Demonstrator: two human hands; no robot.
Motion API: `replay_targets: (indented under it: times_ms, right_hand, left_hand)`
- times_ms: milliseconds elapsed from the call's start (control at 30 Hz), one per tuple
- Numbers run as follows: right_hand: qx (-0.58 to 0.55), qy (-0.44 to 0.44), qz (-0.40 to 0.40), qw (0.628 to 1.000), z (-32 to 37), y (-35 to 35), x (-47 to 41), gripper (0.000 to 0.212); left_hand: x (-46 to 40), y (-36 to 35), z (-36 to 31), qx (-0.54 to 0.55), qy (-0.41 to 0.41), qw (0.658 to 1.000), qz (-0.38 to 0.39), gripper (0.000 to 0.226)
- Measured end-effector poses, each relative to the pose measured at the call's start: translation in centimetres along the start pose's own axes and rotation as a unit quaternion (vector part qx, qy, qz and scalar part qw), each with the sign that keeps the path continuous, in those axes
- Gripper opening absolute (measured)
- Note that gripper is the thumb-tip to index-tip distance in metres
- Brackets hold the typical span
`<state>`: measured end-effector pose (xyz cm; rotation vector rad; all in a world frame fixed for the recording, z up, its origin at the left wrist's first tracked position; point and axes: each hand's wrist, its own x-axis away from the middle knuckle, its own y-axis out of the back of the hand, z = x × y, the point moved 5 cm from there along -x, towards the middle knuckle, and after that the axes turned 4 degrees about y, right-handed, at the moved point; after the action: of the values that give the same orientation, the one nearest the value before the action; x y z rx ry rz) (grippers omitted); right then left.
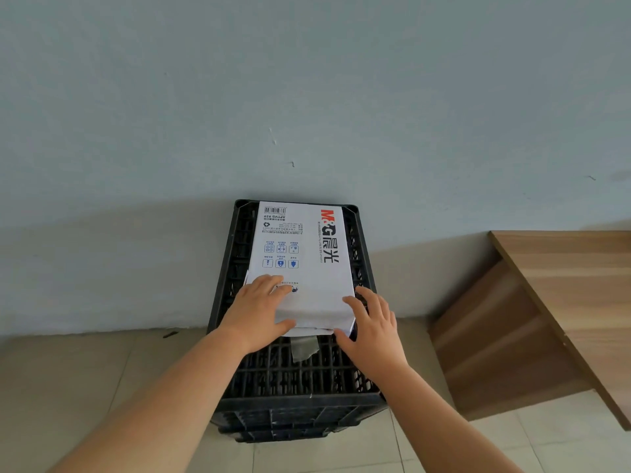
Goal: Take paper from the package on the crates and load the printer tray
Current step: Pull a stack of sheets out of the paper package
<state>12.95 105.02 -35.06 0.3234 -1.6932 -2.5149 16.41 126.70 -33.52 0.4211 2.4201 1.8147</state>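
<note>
The white printed paper package (300, 264) lies flat on the black plastic lattice crates (297, 377), under both hands. The left hand (257, 310) rests spread on top; the right hand (370, 327) cups its torn near corner, fingers loose. The ream is likely heavy and slippery, its sheets floppy; pinch them at the open near end.

One white paper package (302, 264) is seen at the centre of the frame. Stacked black crates (293, 380) are seen beneath it; at least two can be counted, the exact number cannot be told. Two bare hands are shown, the left hand (257, 308) and the right hand (370, 331). One wooden worktop (573, 268) is seen at the right edge.
</note>
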Motion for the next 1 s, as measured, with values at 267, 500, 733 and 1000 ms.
replay_targets:
  times_ms: [267, 500, 733, 1000]
  right_hand:
    - [0.018, -0.038, 0.028, 0.999, -1.8, -1.3, 0.3, 0.067]
    - [0.019, -0.038, 0.03, 0.999, -2.8, -0.7, 0.7, 0.064]
    - [0.008, -0.077, 0.019, 0.997, -3.2, -0.5, 1.6, 0.06]
    - [0.016, -0.075, 0.029, 0.997, -3.2, -0.4, 1.5, 0.06]
  left_hand:
    - [-0.4, -1.0, -1.4, -0.03, -0.018, 0.999, -0.01, 0.076]
    - [-0.4, -1.5, -1.9, -0.048, -0.012, 0.999, -0.005, 0.08]
    - [-0.1, -2.2, -1.7, -0.065, -0.015, 0.998, 0.0, 0.084]
    - [0.7, -1.1, -2.3, -0.05, -0.103, 0.99, -0.085, 0.055]
